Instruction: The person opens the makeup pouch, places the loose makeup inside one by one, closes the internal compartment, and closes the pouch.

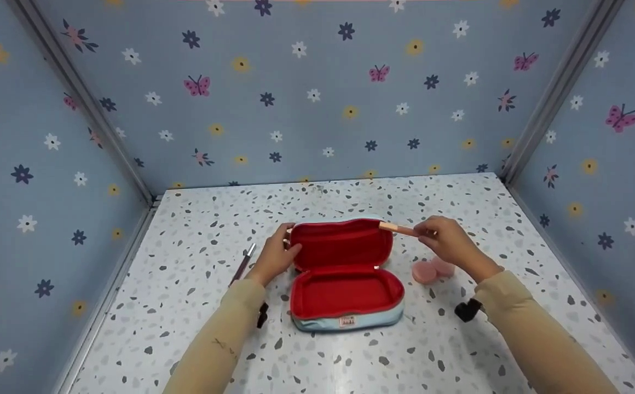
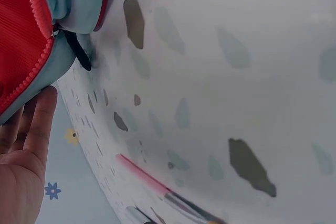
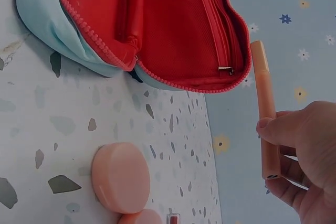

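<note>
A light blue zippered pouch [image 1: 331,324] with a red lining lies unzipped, its lid raised at the back. At the lid's left edge my left hand [image 1: 275,257] grips the rim, thumb over the inner side and fingers behind. In the left wrist view those fingers [image 2: 42,121] reach the lid's outer fabric. My right hand [image 1: 444,238] pinches a slim orange cosmetic tube [image 3: 265,103] between thumb and fingers. Its paler cap end [image 1: 388,226] overlaps the lid's upper right corner in the head view. The pouch's lower compartment shows bare red lining.
Two round pink pots [image 3: 123,177] sit right of the pouch. A small red piece [image 3: 174,219] shows beside them at the right wrist view's lower edge. Left of my left hand lies a slim stick [image 1: 243,262] with a silver end. Patterned walls [image 1: 317,109] enclose the speckled table [image 1: 213,213].
</note>
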Action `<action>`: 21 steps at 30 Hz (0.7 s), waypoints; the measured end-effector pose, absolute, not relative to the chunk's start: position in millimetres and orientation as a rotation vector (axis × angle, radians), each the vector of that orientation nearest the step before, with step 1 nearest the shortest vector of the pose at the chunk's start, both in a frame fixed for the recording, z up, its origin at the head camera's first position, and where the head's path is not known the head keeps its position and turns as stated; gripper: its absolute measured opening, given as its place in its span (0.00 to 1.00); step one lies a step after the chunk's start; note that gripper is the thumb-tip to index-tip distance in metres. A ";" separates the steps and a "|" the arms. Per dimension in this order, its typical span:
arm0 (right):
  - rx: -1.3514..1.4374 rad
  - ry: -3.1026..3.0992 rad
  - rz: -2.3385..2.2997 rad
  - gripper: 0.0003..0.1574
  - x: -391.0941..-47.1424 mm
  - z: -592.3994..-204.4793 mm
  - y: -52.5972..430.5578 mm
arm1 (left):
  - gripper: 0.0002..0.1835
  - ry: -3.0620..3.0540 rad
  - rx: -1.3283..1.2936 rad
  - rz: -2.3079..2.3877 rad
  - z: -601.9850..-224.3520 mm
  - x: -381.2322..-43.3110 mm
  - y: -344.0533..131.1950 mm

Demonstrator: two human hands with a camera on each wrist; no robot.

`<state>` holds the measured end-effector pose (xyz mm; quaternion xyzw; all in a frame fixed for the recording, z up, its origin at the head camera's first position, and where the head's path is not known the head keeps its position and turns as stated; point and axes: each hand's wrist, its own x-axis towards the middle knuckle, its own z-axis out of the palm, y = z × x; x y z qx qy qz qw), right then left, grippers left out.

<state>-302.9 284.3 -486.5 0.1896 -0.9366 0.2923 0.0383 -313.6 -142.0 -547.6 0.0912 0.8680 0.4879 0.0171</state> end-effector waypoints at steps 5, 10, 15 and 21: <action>0.648 -2.854 0.854 0.12 -304.7 -484.3 277.2 | 0.31 2.672 0.269 1.559 -541.6 -313.6 -142.6; 0.671 -2.862 0.818 0.11 -304.7 -483.0 270.3 | 0.29 2.641 0.277 1.601 -537.3 -314.8 -142.1; 0.709 -2.850 0.802 0.11 -307.6 -483.3 263.8 | 0.28 2.683 0.324 1.590 -536.9 -316.6 -141.7; 0.680 -2.895 0.801 0.12 -313.1 -486.2 258.9 | 0.28 2.705 0.328 1.574 -536.2 -314.8 -141.2</action>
